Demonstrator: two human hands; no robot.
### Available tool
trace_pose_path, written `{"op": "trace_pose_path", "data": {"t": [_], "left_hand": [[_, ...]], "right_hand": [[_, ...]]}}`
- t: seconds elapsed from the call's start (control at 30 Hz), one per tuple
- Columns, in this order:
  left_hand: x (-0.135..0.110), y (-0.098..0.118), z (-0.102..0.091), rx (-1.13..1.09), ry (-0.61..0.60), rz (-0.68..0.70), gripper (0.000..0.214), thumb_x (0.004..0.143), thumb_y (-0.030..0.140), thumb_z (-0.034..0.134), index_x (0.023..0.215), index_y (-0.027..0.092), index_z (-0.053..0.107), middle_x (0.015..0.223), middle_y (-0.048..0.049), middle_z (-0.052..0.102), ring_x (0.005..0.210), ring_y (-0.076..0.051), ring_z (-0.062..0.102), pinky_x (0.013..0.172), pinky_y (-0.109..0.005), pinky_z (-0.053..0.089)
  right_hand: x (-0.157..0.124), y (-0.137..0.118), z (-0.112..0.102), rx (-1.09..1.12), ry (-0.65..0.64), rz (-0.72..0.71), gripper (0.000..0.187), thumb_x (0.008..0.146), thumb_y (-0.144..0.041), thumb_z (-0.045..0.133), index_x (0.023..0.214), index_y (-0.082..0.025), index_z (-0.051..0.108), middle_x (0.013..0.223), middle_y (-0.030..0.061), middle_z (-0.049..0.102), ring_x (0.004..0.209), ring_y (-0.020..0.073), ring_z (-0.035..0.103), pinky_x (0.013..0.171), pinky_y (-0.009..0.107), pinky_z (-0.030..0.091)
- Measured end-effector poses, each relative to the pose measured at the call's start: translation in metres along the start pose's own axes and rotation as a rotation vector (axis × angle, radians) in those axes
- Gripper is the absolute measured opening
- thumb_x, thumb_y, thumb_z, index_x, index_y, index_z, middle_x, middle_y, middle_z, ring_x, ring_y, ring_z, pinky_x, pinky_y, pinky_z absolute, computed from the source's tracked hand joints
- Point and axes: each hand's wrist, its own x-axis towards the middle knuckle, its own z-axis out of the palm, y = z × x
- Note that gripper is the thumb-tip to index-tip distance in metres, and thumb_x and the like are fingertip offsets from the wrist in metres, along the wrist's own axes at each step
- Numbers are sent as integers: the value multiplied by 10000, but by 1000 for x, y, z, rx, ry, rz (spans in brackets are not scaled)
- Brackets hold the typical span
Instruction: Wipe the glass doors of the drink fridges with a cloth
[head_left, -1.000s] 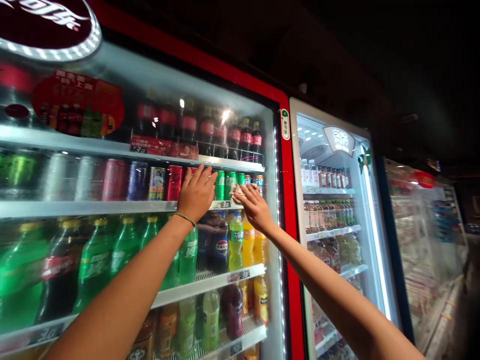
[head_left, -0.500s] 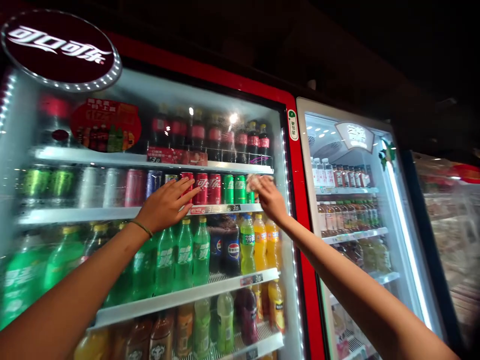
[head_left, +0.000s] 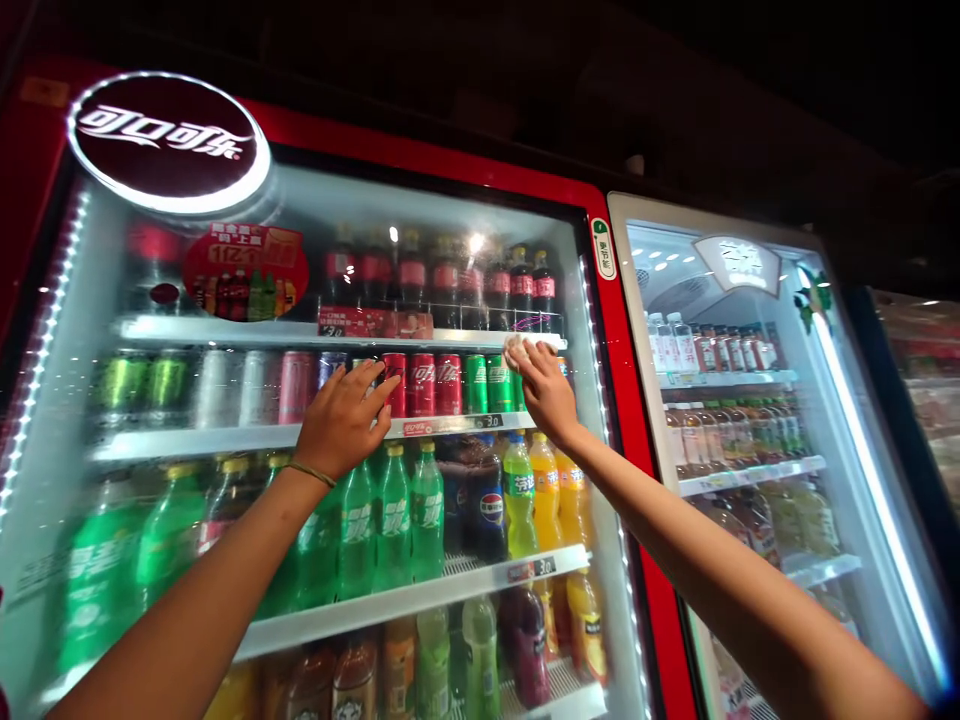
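Against cooler glass, cloth under right hand

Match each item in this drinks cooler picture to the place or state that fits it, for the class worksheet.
Items
1. left hand
2. right hand
3. round Coca-Cola sign
4. green Sprite bottles

Places or states
A. holding a pale cloth near the green cans
B. fingers spread in front of the red Coca-Cola cans
C. standing on the shelf below the cans
D. high on the top left of the cooler door

Pairs: 1-B, 2-A, 3-D, 4-C
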Motion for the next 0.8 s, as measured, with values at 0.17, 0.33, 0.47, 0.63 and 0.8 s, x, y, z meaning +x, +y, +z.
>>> {"op": "trace_pose_path", "data": {"t": [0.17, 0.33, 0.47, 0.63, 0.8], "left_hand": [[-1, -3, 0, -3, -9, 28, 458, 970, 226, 514, 1414, 256, 619, 1493, -102, 604, 1430, -277, 532, 1233, -513, 387], [-1, -2, 3, -11, -1, 9, 453, 962, 213, 512, 1398, 225, 635, 1481, -122, 609, 1432, -290, 527, 1235, -520, 378], [0, 0, 4, -24, -8, -11, 456, 952, 210, 519, 1391, 228, 640, 1473, -122, 616, 1432, -293, 525, 1239, -531, 367], [-1, -2, 2, -18, 6, -1, 433, 952, 190, 521, 1364, 220, 653, 1464, -114, 623, 1411, -274, 545, 1231, -494, 382], [-2, -1, 4, 11, 58, -92, 369, 957, 223, 548, 1299, 217, 687, 1383, -114, 675, 1374, -302, 568, 1225, -538, 359]], "right_hand": [[0, -54, 28, 48, -82, -181, 610, 972, -114, 448, 1531, -349, 515, 1662, -84, 384, 1611, 232, 214, 1322, 577, 260], [-19, -34, 11, 51, -277, -359, 539, 985, -136, 475, 1454, -374, 592, 1602, -89, 482, 1576, 192, 313, 1318, 543, 290], [17, -38, 20, 52, -62, -90, 609, 976, -104, 446, 1525, -356, 523, 1661, -80, 387, 1607, 237, 227, 1316, 577, 274], [9, -96, 46, 45, -74, -139, 681, 947, -71, 477, 1570, -345, 463, 1691, -64, 326, 1622, 256, 160, 1324, 577, 241], [-24, -62, 21, 3, -258, -529, 761, 920, -55, 550, 1596, -372, 403, 1682, -54, 351, 1601, 235, 238, 1314, 547, 281]]}}
